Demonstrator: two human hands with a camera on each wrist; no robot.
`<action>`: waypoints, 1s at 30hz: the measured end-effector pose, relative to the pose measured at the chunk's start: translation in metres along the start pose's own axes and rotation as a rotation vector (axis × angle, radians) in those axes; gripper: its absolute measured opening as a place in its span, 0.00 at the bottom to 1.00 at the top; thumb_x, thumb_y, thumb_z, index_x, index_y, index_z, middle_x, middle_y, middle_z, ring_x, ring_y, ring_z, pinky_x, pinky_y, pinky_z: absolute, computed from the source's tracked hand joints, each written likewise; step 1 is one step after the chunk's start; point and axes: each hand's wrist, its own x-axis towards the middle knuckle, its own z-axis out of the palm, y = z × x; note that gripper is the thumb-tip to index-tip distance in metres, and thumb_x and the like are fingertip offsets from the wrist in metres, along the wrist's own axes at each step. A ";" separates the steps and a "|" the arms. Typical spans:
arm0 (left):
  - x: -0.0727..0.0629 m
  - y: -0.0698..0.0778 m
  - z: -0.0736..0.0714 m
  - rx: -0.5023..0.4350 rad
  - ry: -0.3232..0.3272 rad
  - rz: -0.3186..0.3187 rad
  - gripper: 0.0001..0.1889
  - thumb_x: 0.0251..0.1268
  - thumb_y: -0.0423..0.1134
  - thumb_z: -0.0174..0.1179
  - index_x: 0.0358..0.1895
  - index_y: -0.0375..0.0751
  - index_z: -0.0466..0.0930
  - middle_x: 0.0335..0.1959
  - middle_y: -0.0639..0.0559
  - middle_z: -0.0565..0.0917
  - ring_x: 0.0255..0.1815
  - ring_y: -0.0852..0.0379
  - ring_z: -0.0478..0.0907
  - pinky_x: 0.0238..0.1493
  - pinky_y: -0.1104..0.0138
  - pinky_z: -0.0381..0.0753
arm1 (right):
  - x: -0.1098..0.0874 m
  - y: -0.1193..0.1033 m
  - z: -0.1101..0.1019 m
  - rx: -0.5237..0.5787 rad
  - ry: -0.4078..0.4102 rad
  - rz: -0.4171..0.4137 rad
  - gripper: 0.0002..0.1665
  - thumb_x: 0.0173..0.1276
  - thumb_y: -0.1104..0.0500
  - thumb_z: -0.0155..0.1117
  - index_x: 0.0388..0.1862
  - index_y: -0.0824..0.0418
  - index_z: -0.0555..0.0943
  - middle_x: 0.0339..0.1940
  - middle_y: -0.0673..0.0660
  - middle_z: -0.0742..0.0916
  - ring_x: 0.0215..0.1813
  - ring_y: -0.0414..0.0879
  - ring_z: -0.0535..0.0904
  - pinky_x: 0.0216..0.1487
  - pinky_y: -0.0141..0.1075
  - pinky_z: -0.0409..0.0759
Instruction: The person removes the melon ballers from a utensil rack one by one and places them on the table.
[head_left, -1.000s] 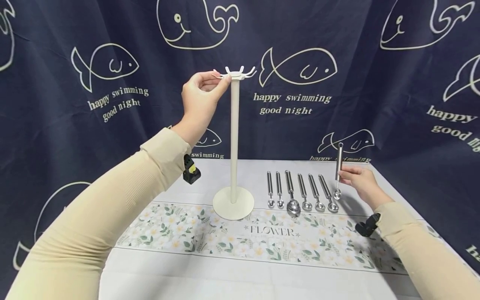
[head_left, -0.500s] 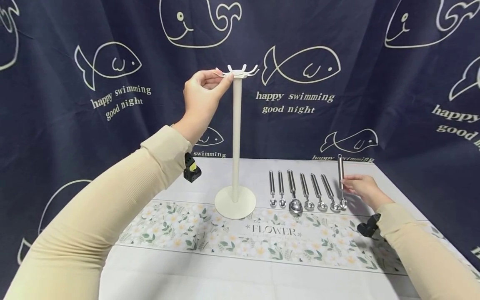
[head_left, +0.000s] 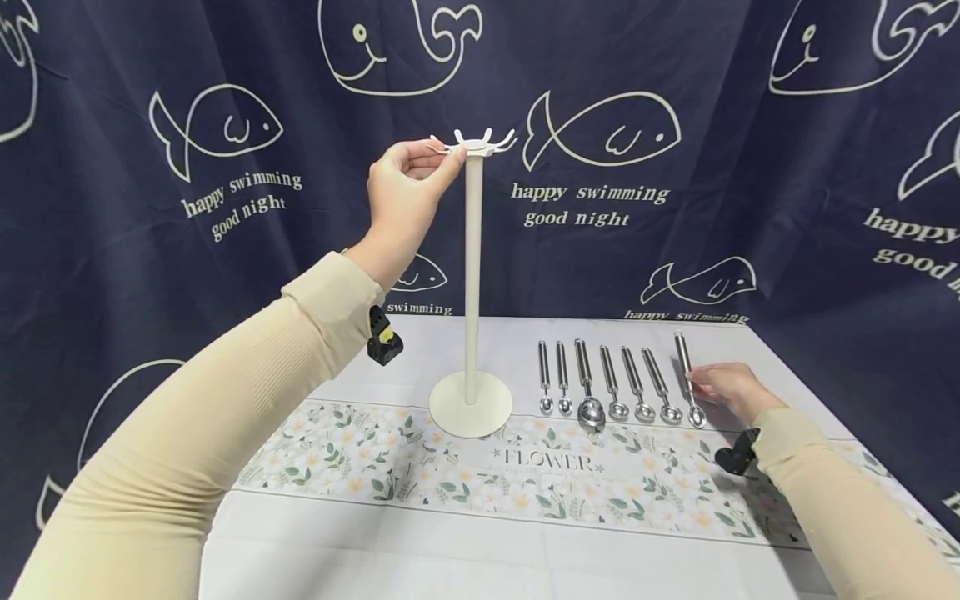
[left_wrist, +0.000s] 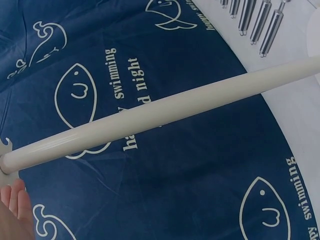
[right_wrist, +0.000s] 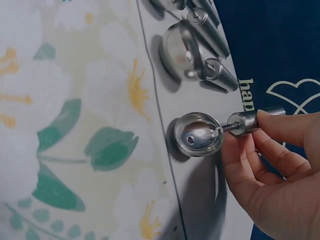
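Note:
A cream stand [head_left: 472,275] with a round base rises from the table, its top ringed with upturned hooks. My left hand [head_left: 408,183] pinches the hooked top at its left side, thumb toward the post. In the left wrist view the post [left_wrist: 150,114] crosses diagonally. My right hand [head_left: 731,390] pinches the handle of a steel melon baller [head_left: 697,415] at the right end of a row. The right wrist view shows its round bowl [right_wrist: 199,134] low over the white cloth, thumb and fingers on the handle. A larger scoop [head_left: 591,412] and several smaller ballers [head_left: 643,410] lie to the left.
A white tablecloth [head_left: 375,542] carries a floral band [head_left: 450,475] lettered FLOWER in front of the tools. Behind the table hangs a dark blue curtain [head_left: 585,50] with white fish drawings. A black wrist camera [head_left: 384,337] sits at the left cuff.
My right hand has lowered the melon baller and shifted it slightly right, its handle tipping back from upright toward the table beside the others. The left hand keeps its hold on the stand.

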 end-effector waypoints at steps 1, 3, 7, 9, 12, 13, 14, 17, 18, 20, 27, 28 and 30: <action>0.000 0.000 0.000 -0.001 0.000 0.001 0.18 0.55 0.40 0.71 0.45 0.34 0.81 0.36 0.52 0.84 0.35 0.63 0.83 0.46 0.75 0.83 | 0.000 0.001 0.000 -0.016 0.003 0.005 0.27 0.69 0.66 0.56 0.59 0.85 0.66 0.24 0.38 0.82 0.30 0.30 0.80 0.37 0.25 0.84; 0.000 0.000 0.001 -0.003 -0.001 0.002 0.18 0.55 0.40 0.71 0.45 0.34 0.81 0.36 0.52 0.84 0.35 0.63 0.83 0.45 0.75 0.83 | -0.001 0.003 0.001 -0.041 0.015 0.017 0.30 0.68 0.65 0.57 0.61 0.86 0.63 0.24 0.37 0.82 0.29 0.30 0.80 0.36 0.24 0.83; -0.001 0.000 0.000 -0.009 0.000 0.002 0.18 0.55 0.40 0.71 0.45 0.33 0.81 0.36 0.52 0.84 0.35 0.63 0.83 0.46 0.75 0.83 | 0.000 0.005 0.001 -0.068 0.037 0.039 0.28 0.67 0.64 0.59 0.58 0.84 0.68 0.22 0.37 0.81 0.28 0.30 0.79 0.33 0.23 0.82; -0.001 0.000 0.000 -0.008 0.001 0.002 0.18 0.55 0.40 0.71 0.45 0.33 0.81 0.36 0.52 0.84 0.35 0.63 0.83 0.46 0.74 0.83 | 0.002 0.005 0.002 -0.074 0.045 0.056 0.27 0.66 0.64 0.60 0.57 0.83 0.70 0.22 0.38 0.81 0.27 0.30 0.78 0.33 0.23 0.81; -0.001 0.001 -0.001 -0.004 0.003 0.004 0.18 0.55 0.40 0.71 0.45 0.34 0.81 0.36 0.52 0.84 0.35 0.63 0.83 0.46 0.74 0.83 | 0.005 0.005 0.003 -0.051 0.069 0.087 0.20 0.65 0.65 0.62 0.51 0.80 0.74 0.20 0.40 0.81 0.26 0.31 0.78 0.32 0.25 0.83; -0.001 0.001 -0.001 -0.002 0.004 0.004 0.18 0.55 0.40 0.71 0.45 0.34 0.81 0.36 0.53 0.84 0.35 0.63 0.83 0.46 0.74 0.83 | 0.006 0.005 0.003 -0.041 0.070 0.091 0.18 0.64 0.66 0.62 0.48 0.79 0.75 0.20 0.40 0.80 0.26 0.32 0.78 0.32 0.25 0.84; -0.001 0.001 -0.001 0.000 0.005 0.004 0.18 0.55 0.40 0.71 0.45 0.34 0.81 0.36 0.53 0.84 0.35 0.64 0.83 0.46 0.74 0.83 | 0.007 0.004 0.004 -0.031 0.074 0.097 0.15 0.64 0.67 0.62 0.45 0.77 0.75 0.19 0.41 0.80 0.25 0.32 0.78 0.32 0.26 0.84; -0.001 0.001 -0.001 0.004 0.008 0.001 0.18 0.55 0.40 0.71 0.45 0.34 0.81 0.36 0.53 0.84 0.35 0.64 0.83 0.46 0.75 0.83 | 0.011 0.003 0.004 -0.026 0.092 0.129 0.09 0.62 0.68 0.63 0.39 0.71 0.75 0.18 0.42 0.80 0.23 0.33 0.78 0.32 0.27 0.85; -0.001 0.001 -0.001 0.004 0.008 0.000 0.17 0.55 0.40 0.71 0.45 0.34 0.81 0.36 0.53 0.84 0.35 0.64 0.83 0.46 0.75 0.83 | 0.012 0.003 0.004 -0.036 0.097 0.141 0.08 0.62 0.68 0.63 0.38 0.71 0.75 0.18 0.43 0.80 0.23 0.33 0.78 0.31 0.27 0.85; -0.001 0.002 -0.001 0.005 0.007 0.000 0.17 0.55 0.40 0.71 0.45 0.34 0.81 0.36 0.52 0.84 0.35 0.64 0.83 0.46 0.75 0.83 | 0.015 0.002 0.004 -0.067 0.116 0.172 0.09 0.61 0.67 0.64 0.38 0.71 0.75 0.17 0.44 0.80 0.23 0.34 0.78 0.29 0.27 0.84; -0.001 0.002 0.000 0.001 0.003 -0.003 0.17 0.56 0.40 0.70 0.45 0.34 0.81 0.36 0.52 0.84 0.35 0.63 0.83 0.46 0.74 0.83 | 0.021 0.002 0.003 -0.091 0.130 0.220 0.13 0.60 0.67 0.65 0.40 0.72 0.74 0.18 0.46 0.80 0.23 0.37 0.78 0.30 0.29 0.84; -0.001 0.002 0.000 0.001 0.003 -0.003 0.17 0.56 0.40 0.70 0.45 0.34 0.81 0.36 0.52 0.84 0.35 0.63 0.83 0.46 0.74 0.83 | 0.022 0.002 0.003 -0.086 0.130 0.222 0.13 0.60 0.67 0.65 0.40 0.72 0.74 0.18 0.46 0.80 0.23 0.37 0.78 0.30 0.29 0.84; -0.001 0.002 0.000 0.002 0.005 -0.003 0.17 0.56 0.40 0.70 0.45 0.34 0.81 0.36 0.52 0.84 0.35 0.63 0.83 0.46 0.74 0.83 | 0.022 0.001 0.004 -0.090 0.137 0.229 0.14 0.59 0.66 0.66 0.41 0.72 0.74 0.17 0.46 0.80 0.23 0.37 0.78 0.28 0.28 0.83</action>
